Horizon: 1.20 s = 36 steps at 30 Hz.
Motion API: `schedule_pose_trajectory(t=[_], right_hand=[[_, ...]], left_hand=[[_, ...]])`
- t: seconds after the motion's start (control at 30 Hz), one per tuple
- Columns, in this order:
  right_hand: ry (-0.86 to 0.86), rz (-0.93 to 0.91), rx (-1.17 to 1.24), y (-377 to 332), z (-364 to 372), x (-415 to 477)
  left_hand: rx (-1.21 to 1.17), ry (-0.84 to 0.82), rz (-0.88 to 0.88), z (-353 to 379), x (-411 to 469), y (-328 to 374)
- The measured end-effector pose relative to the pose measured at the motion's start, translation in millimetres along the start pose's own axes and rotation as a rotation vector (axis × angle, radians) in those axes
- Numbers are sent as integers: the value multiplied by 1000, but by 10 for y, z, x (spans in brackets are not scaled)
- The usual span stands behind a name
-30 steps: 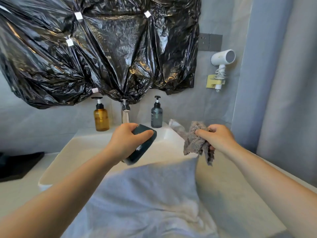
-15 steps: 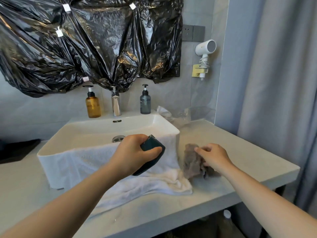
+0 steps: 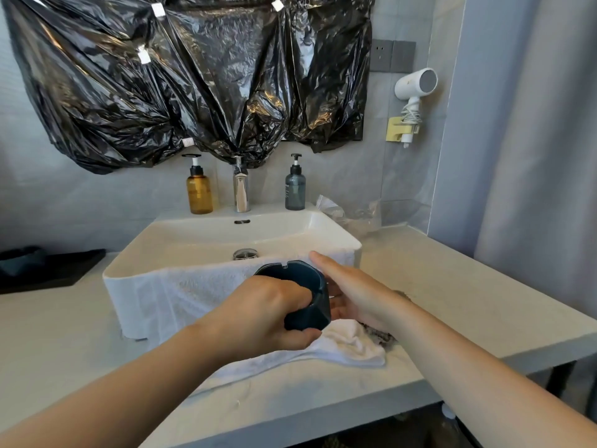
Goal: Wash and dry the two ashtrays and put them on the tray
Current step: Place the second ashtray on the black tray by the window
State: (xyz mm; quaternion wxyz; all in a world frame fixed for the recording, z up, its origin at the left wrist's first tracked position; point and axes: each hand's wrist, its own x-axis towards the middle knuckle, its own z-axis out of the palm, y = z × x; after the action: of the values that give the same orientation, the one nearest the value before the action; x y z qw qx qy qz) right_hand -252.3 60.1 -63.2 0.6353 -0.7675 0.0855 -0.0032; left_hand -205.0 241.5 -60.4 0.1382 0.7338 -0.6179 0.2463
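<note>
**Dark teal notched ashtray point(image 3: 298, 297): rag let go, right hand moves in**

Ashtray is held just in front of the white rectangular sink point(image 3: 181, 250), above the white towel point(image 3: 193, 292) draped over the sink's front edge. Half a second ago it was tipped on its side. Now it is turned so the open top and one rim notch face the camera.

Right hand point(image 3: 353, 294) was pinching the crumpled grey rag point(image 3: 379, 336) on the pale stone counter point(image 3: 452, 286). The rag now lies loose there under the wrist, and the hand has moved over to the ashtray's right side.

Judgement: wiping of this ashtray looks finished. It probably goes next to the flat black tray point(image 3: 58, 270) at far left, well apart from the hands.

Grip:
- Left hand point(image 3: 268, 315) is curled round the ashtray, fingers over the near rim and thumb under the base.
- Right hand is spread, fingers straight, holding nothing. It sits flat alongside the ashtray wall, but actual contact cannot be told.
</note>
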Motion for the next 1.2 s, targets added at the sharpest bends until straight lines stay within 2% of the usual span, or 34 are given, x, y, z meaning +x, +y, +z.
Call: schedule_pose_trajectory(t=[0.1,0.23,0.33,0.4,0.47,0.53,0.57,0.67,0.8,0.97,1.2], right_hand=[[-40,-39,-69,-15,47,42],[-11,-64,-1,7,81,41],[12,-34,120,42,98,23],[37,-39,178,53,107,12],[74,-75,167,59,104,14],[104,-120,115,46,100,18],[113,-139,90,43,101,25],[116,-181,34,6,141,40],[76,-211,-44,-73,263,89],[-59,-198,-160,-266,459,259],[-59,-370,-426,-624,1013,717]], left_hand=[[-7,-3,42,-21,-13,-14],[36,4,49,-26,-52,-26],[27,126,4,-93,-112,-43],[-65,281,-170,-149,-147,-35],[-222,406,-561,-209,-157,-29],[-489,303,-967,-237,-146,-62],[-620,233,-1068,-237,-159,-94],[-776,78,-1141,-281,-237,-143],[-945,62,-1157,-306,-325,-147],[-944,183,-1238,-448,-542,-235],[-871,428,-1447,-886,-1184,-567]])
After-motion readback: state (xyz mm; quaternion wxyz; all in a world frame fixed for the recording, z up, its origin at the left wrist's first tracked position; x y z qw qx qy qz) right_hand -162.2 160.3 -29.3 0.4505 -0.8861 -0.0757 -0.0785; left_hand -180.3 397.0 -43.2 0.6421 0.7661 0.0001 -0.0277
